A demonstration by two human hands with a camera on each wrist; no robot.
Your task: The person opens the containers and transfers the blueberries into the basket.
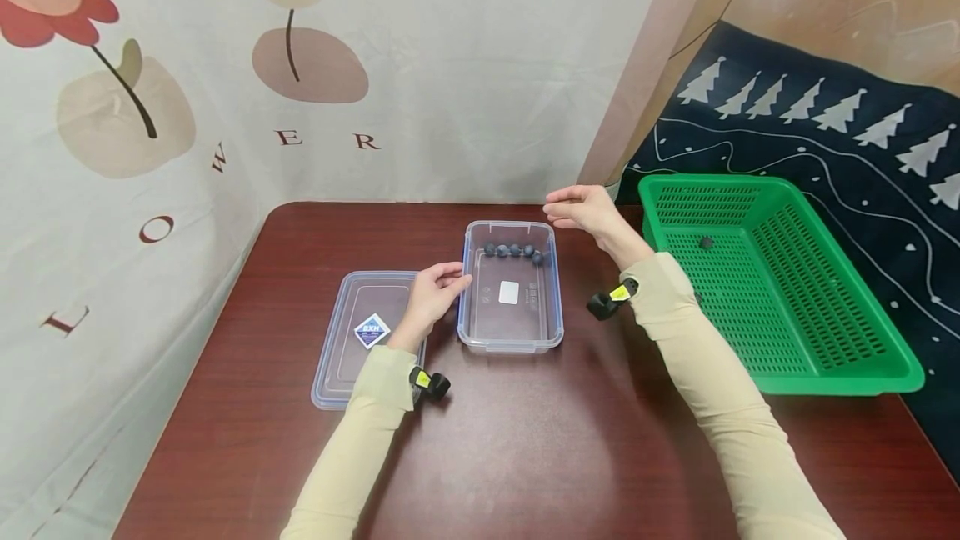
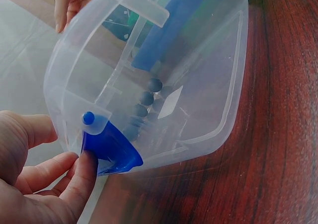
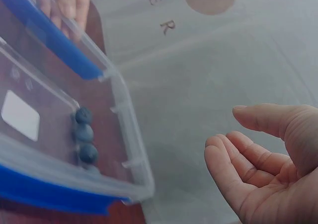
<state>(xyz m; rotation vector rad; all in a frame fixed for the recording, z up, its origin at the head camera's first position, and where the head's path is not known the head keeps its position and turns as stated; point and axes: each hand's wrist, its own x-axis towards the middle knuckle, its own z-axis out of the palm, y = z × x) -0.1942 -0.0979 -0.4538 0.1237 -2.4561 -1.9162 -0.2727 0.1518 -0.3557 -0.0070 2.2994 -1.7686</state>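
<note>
Left hand [image 1: 432, 297]: fingers pinching plastic container [image 1: 510, 325] by its left side | Right hand [image 1: 591, 212]: fingers empty, loosely curved, thumb apart | Blueberries [image 1: 515, 250]: inside container, between both hands' fingers

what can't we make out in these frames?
Head: part of the lid, behind left hand and sleeve.
Head: fine print on the sticker, too small.
Head: green basket, left side partly behind right sleeve.
Head: box marking right of the white label, too small.
Right wrist: box, cut off by left edge.
</note>
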